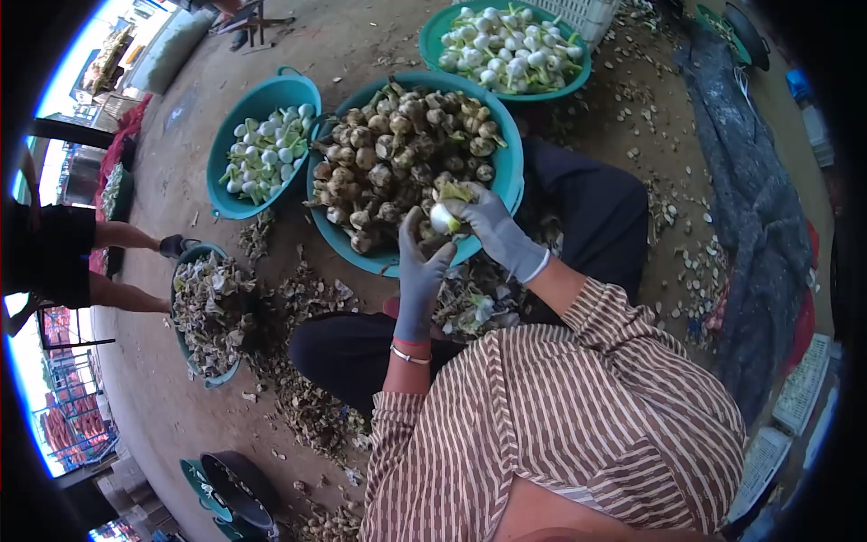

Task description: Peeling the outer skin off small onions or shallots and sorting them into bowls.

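My right hand (498,227), in a grey work glove, holds a partly peeled bulb (443,218), white with a green end, that looks like garlic; a loose yellowish husk sticks up from it. My left hand (421,271), gloved too, is just left of the bulb with thumb and fingers apart; whether a fingertip touches it I cannot tell. Both hands are over the near edge of a large teal basin (516,156) heaped with brown, unpeeled bulbs (379,152). Peeled white bulbs (269,156) lie in a smaller teal basin (220,159) at the left.
Beyond is a green basin (428,51) of white bulbs beside a white crate (576,15). A tub of husks (211,311) stands left, by a person's legs (129,237). Husks (311,400) litter the floor. Dark cloth (752,223) lies right; empty basins (237,494) stand lower left.
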The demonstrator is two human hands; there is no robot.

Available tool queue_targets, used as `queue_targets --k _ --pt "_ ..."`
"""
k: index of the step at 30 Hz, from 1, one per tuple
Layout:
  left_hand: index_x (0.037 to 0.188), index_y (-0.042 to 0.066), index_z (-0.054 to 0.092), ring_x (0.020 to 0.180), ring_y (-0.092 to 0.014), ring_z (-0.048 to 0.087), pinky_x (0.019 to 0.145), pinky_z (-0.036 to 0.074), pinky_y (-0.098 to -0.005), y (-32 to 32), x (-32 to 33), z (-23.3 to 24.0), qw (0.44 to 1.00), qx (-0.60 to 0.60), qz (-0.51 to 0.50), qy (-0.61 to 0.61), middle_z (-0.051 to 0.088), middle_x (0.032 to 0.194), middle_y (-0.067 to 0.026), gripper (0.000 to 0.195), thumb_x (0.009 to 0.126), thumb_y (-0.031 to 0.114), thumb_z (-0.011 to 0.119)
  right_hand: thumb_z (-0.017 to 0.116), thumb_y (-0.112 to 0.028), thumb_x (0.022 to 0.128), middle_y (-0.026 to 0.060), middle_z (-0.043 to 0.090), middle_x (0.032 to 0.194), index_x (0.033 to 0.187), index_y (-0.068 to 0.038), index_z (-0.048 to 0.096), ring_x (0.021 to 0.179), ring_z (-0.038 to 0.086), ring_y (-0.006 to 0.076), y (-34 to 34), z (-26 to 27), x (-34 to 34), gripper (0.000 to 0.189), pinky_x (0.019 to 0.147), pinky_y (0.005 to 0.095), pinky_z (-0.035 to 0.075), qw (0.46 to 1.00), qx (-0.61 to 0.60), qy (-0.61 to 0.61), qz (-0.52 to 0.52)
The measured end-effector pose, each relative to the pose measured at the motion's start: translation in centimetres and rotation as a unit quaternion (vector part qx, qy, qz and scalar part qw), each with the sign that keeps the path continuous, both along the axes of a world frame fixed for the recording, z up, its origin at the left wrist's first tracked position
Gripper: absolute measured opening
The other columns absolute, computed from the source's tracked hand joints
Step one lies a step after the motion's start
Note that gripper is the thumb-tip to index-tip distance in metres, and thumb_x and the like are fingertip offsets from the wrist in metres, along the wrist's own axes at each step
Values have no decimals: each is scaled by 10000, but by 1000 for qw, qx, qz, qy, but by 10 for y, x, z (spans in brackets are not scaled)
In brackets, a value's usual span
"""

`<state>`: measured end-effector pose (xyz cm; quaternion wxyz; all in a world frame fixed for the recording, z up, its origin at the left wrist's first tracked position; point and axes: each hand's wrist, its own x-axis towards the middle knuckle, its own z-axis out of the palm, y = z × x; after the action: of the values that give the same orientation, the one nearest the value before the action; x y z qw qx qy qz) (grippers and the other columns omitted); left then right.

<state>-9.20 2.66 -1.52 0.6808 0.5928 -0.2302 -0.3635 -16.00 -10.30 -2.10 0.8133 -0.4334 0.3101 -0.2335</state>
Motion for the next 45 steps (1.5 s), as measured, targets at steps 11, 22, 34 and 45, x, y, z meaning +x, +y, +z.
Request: queue_targets --k 11,22,34,45 --pt "1186 38 449 614 -51 454 532 391 -185 2 -13 -10 952 -7 27 305 535 873 -24 310 951 236 491 600 18 745 103 575 872 942 14 562 834 586 170 16 -9 -10 200 762 260 462 889 -440 122 -22" --pt "950 55 483 694 -131 555 599 461 -235 20 0 -8 959 -146 31 242 543 838 -45 104 869 21 539 633 -188 869 3 604 779 993 -41 570 580 545 71 -50 4 1 202 517 221 469 993 -37 32 -107" --pt "1281 37 403 807 -233 606 664 511 -309 -3 -9 -34 869 -99 -85 477 538 1142 -138 676 914 599 323 658 -233 838 73 606 905 1021 -2 580 668 592 142 -41 -10 -20 305 575 254 489 954 79 -125 262" --pt "1291 62 419 1045 -252 564 820 501 -381 1 3 -31 882 -74 -97 455 539 1204 -118 432 889 179 525 661 -182 833 74 606 956 1032 -38 554 784 619 128 -37 -9 -30 268 623 259 514 922 202 -213 251"
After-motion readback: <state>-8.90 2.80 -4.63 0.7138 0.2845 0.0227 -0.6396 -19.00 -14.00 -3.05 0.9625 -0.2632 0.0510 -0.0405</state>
